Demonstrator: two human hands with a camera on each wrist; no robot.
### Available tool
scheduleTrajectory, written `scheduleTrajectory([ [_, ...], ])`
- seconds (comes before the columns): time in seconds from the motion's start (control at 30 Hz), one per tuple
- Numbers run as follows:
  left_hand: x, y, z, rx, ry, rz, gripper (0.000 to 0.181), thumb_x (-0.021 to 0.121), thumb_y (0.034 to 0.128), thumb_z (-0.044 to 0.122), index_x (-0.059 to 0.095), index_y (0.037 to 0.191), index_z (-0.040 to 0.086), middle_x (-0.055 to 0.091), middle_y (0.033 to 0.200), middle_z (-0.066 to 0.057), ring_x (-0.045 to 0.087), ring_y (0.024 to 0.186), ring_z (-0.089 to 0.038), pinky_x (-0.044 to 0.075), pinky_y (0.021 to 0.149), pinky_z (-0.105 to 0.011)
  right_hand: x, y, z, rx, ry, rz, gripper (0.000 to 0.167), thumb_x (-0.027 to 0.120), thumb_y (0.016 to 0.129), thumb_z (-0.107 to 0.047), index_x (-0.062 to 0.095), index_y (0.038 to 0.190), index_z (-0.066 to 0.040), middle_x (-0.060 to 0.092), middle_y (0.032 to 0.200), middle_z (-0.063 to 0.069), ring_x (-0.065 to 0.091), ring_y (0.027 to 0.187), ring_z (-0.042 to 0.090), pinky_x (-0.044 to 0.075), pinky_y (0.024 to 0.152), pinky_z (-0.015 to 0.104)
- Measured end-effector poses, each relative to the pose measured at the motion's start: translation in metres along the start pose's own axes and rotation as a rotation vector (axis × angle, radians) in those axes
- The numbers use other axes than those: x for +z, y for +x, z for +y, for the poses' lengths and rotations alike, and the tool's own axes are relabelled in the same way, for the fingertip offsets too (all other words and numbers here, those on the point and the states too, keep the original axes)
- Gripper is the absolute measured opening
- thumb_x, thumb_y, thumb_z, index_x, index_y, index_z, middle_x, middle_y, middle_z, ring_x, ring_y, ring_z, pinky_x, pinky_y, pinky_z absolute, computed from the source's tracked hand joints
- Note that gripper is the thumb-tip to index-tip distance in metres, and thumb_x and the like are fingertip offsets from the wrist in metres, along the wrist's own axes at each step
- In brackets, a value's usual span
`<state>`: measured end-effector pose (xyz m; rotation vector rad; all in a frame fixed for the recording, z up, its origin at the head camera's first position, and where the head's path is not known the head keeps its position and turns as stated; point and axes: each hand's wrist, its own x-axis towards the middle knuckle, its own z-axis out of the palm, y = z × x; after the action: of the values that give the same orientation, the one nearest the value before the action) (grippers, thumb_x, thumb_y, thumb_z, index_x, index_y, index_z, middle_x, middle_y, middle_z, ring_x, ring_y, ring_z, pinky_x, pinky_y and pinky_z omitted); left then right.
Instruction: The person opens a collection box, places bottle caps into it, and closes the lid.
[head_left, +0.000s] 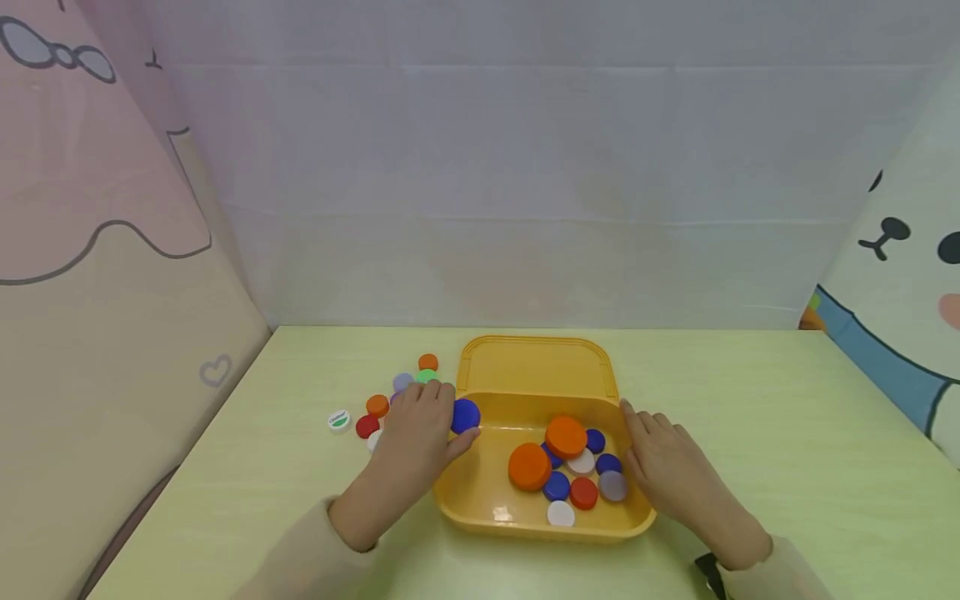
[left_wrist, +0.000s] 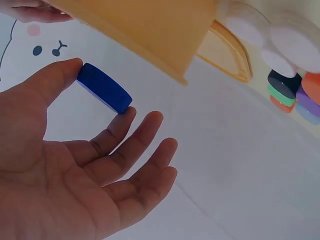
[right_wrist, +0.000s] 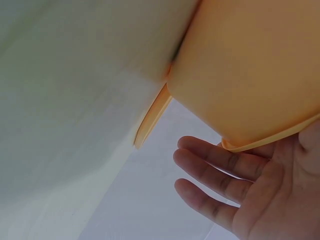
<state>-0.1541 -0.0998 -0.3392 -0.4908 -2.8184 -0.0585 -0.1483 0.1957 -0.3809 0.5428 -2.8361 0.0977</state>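
Observation:
My left hand (head_left: 420, 433) pinches a blue bottle cap (left_wrist: 105, 88) on edge between thumb and index finger, its other fingers loosely bent. The cap is above the left rim of a yellow plastic box (head_left: 480, 492). My right hand (head_left: 671, 467) rests at the box's right rim. In the right wrist view, three of its fingers (right_wrist: 215, 160) extend outside the wall, and the rim partly hides the index finger. Inside the box lie two large orange caps (head_left: 529, 467) and several smaller blue, white, red and grey caps (head_left: 583, 493).
The yellow lid (head_left: 536, 367) lies open behind the box. Left of it are loose caps, among them orange (head_left: 377, 406), red (head_left: 367, 427), lilac (head_left: 403, 382) and green ones, and a white printed cap (head_left: 339, 420); my left hand hides some. A pale cloth (head_left: 525, 192) hangs behind the table.

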Motion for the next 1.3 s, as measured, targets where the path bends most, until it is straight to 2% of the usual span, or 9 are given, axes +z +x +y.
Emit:
scheduleTrajectory([
  [0.1, 0.007, 0.002, 0.011, 0.028, 0.032, -0.046, 0.056, 0.062, 0.0788, 0.052, 0.054, 0.103, 0.002, 0.056, 0.098, -0.010, 0.051, 0.094, -0.028, 0.045, 0.085, -0.038, 0.000, 0.000, 0.000, 0.001, 0.002, -0.002, 0.051, 0.055, 0.085, -0.014, 0.042, 0.129, 0.008, 0.059, 0.107, 0.017, 0.053, 0.092, 0.029, 0.046, 0.077, 0.042],
  [0.33, 0.026, 0.002, 0.027, 0.123, 0.117, -0.075, 0.056, 0.064, 0.0758, 0.054, 0.057, 0.101, 0.005, 0.059, 0.097, -0.009, 0.052, 0.093, -0.027, 0.044, 0.084, -0.038, 0.001, -0.001, 0.000, -0.002, 0.002, -0.005, 0.051, 0.054, 0.085, -0.014, 0.042, 0.130, 0.008, 0.058, 0.108, 0.017, 0.052, 0.093, 0.029, 0.046, 0.077, 0.042],
  [0.53, 0.034, 0.000, 0.029, 0.157, 0.168, -0.123, 0.050, 0.065, 0.0757, 0.053, 0.059, 0.099, 0.008, 0.058, 0.092, -0.007, 0.051, 0.093, -0.026, 0.042, 0.083, -0.037, 0.000, -0.001, -0.001, -0.005, 0.005, -0.002, 0.051, 0.054, 0.085, -0.013, 0.042, 0.130, 0.008, 0.058, 0.108, 0.017, 0.052, 0.092, 0.028, 0.046, 0.077, 0.041],
  [0.73, 0.038, -0.001, 0.031, 0.189, 0.215, -0.179, 0.048, 0.064, 0.0763, 0.053, 0.060, 0.098, 0.011, 0.057, 0.088, -0.005, 0.050, 0.090, -0.025, 0.040, 0.087, -0.037, 0.000, -0.001, -0.001, -0.006, 0.006, -0.007, 0.052, 0.055, 0.085, -0.014, 0.041, 0.130, 0.009, 0.058, 0.108, 0.017, 0.052, 0.091, 0.028, 0.047, 0.077, 0.041],
  [1.07, 0.042, -0.002, 0.031, 0.225, 0.313, -0.199, 0.049, 0.063, 0.0742, 0.058, 0.061, 0.096, 0.014, 0.058, 0.085, -0.002, 0.051, 0.086, -0.022, 0.040, 0.087, -0.035, 0.000, 0.000, 0.001, -0.021, 0.008, 0.013, 0.051, 0.055, 0.085, -0.013, 0.041, 0.130, 0.009, 0.058, 0.105, 0.017, 0.053, 0.089, 0.027, 0.047, 0.075, 0.040],
  [1.17, 0.042, -0.002, 0.032, 0.220, 0.303, -0.196, 0.049, 0.063, 0.0745, 0.058, 0.061, 0.096, 0.014, 0.058, 0.085, -0.002, 0.051, 0.086, -0.021, 0.040, 0.087, -0.034, 0.001, -0.001, 0.001, -0.015, 0.012, 0.004, 0.051, 0.054, 0.086, -0.013, 0.040, 0.130, 0.008, 0.058, 0.107, 0.017, 0.053, 0.090, 0.027, 0.047, 0.076, 0.041],
  [1.3, 0.038, -0.002, 0.031, 0.204, 0.229, -0.197, 0.048, 0.062, 0.0770, 0.056, 0.060, 0.099, 0.013, 0.058, 0.086, -0.003, 0.050, 0.086, -0.022, 0.042, 0.086, -0.035, 0.002, -0.001, 0.001, -0.007, 0.020, -0.008, 0.052, 0.053, 0.086, -0.014, 0.040, 0.130, 0.009, 0.058, 0.108, 0.018, 0.053, 0.092, 0.028, 0.047, 0.078, 0.042],
])
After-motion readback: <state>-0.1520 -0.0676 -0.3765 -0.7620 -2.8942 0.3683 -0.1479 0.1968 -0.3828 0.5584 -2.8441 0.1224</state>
